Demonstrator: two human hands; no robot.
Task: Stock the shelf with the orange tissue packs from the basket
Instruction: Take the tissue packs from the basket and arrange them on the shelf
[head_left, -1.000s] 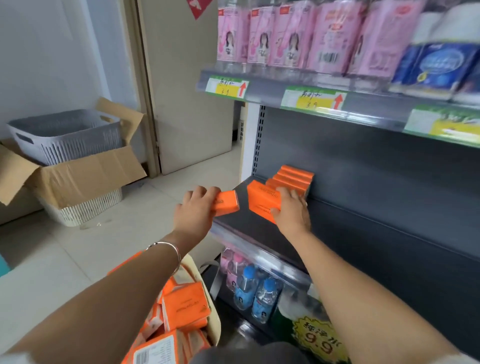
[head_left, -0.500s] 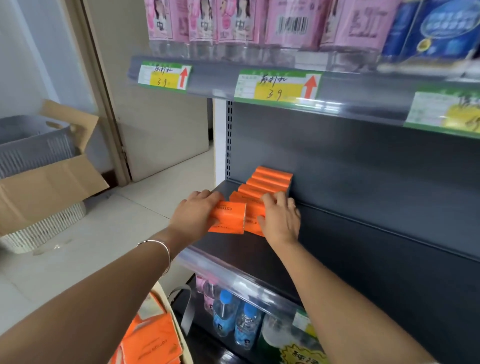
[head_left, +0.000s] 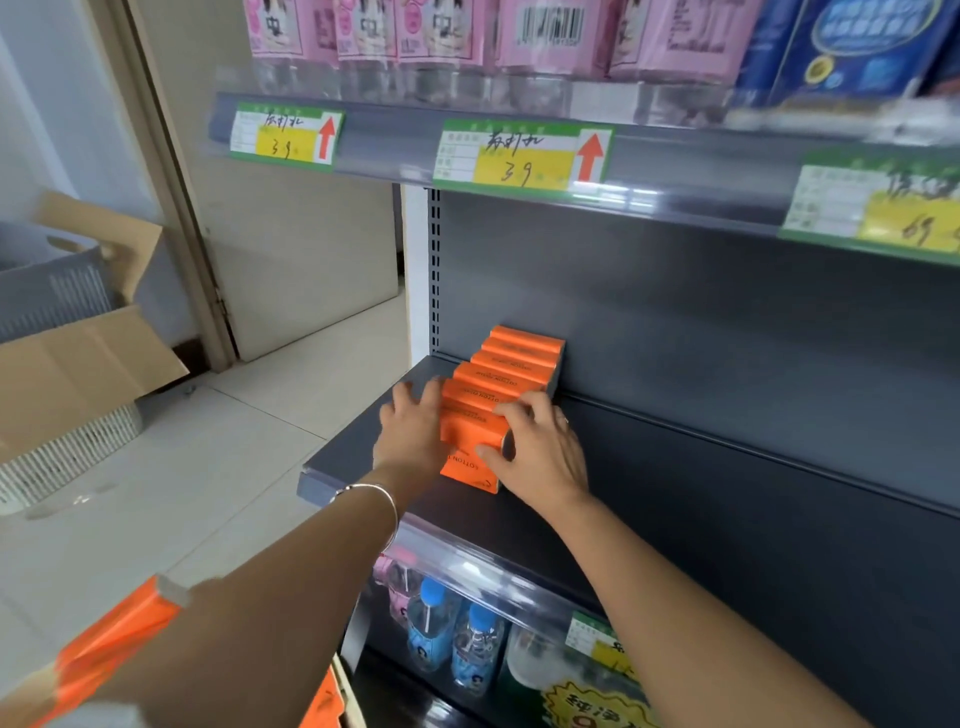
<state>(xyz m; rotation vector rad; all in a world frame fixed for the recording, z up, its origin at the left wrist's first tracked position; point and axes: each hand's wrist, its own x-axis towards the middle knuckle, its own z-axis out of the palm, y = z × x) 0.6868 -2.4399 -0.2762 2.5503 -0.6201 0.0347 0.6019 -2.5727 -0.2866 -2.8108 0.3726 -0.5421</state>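
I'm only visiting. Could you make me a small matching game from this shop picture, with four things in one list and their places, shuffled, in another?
Things:
1. orange tissue packs
2. blue-capped water bottles
3. pink packs
4. cardboard box

Places:
A. far left, away from the shelves
B. on the top shelf
C. under the middle shelf
D. on the middle shelf

Pairs: 1-D, 2-C, 3-B, 4-A.

shelved tissue packs (head_left: 511, 364): 6 | hands (head_left: 415, 436) (head_left: 543, 460): 2 | upper price labels (head_left: 522, 156): 3 | blue-capped bottles (head_left: 431, 618): 2
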